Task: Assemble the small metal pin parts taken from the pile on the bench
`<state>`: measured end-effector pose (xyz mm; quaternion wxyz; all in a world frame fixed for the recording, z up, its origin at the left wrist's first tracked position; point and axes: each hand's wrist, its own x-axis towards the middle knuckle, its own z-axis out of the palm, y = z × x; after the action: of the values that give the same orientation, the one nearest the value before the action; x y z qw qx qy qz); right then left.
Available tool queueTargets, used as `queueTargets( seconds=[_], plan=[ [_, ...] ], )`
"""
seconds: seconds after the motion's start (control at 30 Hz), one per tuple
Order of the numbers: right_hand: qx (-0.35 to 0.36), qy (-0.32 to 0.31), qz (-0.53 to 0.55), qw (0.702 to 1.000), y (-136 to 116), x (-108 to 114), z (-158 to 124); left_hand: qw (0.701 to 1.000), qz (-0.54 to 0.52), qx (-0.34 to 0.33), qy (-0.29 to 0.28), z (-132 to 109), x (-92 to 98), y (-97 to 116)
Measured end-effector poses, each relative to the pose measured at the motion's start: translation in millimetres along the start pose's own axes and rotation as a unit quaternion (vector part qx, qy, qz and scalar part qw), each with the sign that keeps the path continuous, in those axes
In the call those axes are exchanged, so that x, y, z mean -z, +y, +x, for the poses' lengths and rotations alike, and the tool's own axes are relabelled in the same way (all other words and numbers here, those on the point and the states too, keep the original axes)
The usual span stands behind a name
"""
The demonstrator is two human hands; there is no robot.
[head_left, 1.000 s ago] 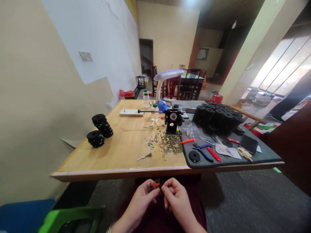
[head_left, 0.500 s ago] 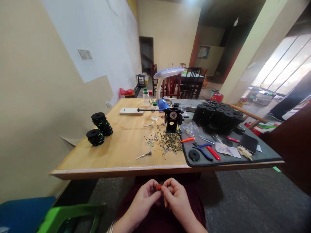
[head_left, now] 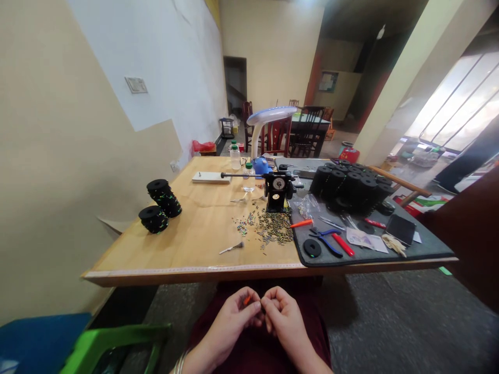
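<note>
Both hands are over my lap, in front of the table edge. My left hand (head_left: 235,318) is closed around a small orange piece (head_left: 247,299), which shows between its curled fingers; its kind is hard to tell. Thumb and forefinger of my right hand (head_left: 284,315) are pinched together close to the left fingertips, and whatever they hold is too small to make out. Beyond them on the table lie a brush (head_left: 231,248) and a spread of small dark-and-yellow pieces (head_left: 275,226). A black winding device with a dial (head_left: 278,191) stands behind those pieces.
A grey mat (head_left: 358,257) carries blue-handled pliers (head_left: 329,241), an orange-handled tool (head_left: 301,223) and many black foam spools (head_left: 346,187). More spools (head_left: 154,219) stand at the left. A desk lamp (head_left: 259,140) rises behind. A green stool (head_left: 113,340) is at lower left.
The orange piece has shifted left, from between both hands' fingertips into the curl of my left fingers. The fingertips now meet with no orange between them. Table things stay put.
</note>
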<state>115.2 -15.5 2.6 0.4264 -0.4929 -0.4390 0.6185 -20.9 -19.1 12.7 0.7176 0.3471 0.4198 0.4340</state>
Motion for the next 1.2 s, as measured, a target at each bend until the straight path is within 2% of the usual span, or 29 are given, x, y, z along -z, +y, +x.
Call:
queueTargets(
  seconds=[0.2,0.37,0.5,0.7,0.97,1.2],
  plan=[
    [0.000,-0.006,-0.026,1.000,0.8,2.5,-6.1,0.999,-0.035,0.009,0.035,1.3,3.8,-2.9],
    [-0.016,-0.022,-0.024,0.999,3.2,1.4,-7.6,0.996,-0.070,0.040,0.044,1.4,3.9,-3.3],
    [-0.015,-0.021,-0.026,0.999,6.5,0.5,-4.7,0.997,-0.063,0.040,0.035,1.0,4.3,-4.3],
    [-0.018,-0.016,-0.025,0.999,5.4,0.5,-3.5,0.999,-0.014,0.023,0.035,1.0,4.0,-4.1],
    [-0.029,-0.013,-0.027,0.999,2.6,1.6,-0.8,0.987,0.152,-0.042,0.041,1.1,1.3,-0.7],
    [-0.033,-0.010,-0.003,0.999,1.5,3.0,-0.4,0.979,0.189,-0.068,0.046,0.0,-1.9,0.8]
  ],
)
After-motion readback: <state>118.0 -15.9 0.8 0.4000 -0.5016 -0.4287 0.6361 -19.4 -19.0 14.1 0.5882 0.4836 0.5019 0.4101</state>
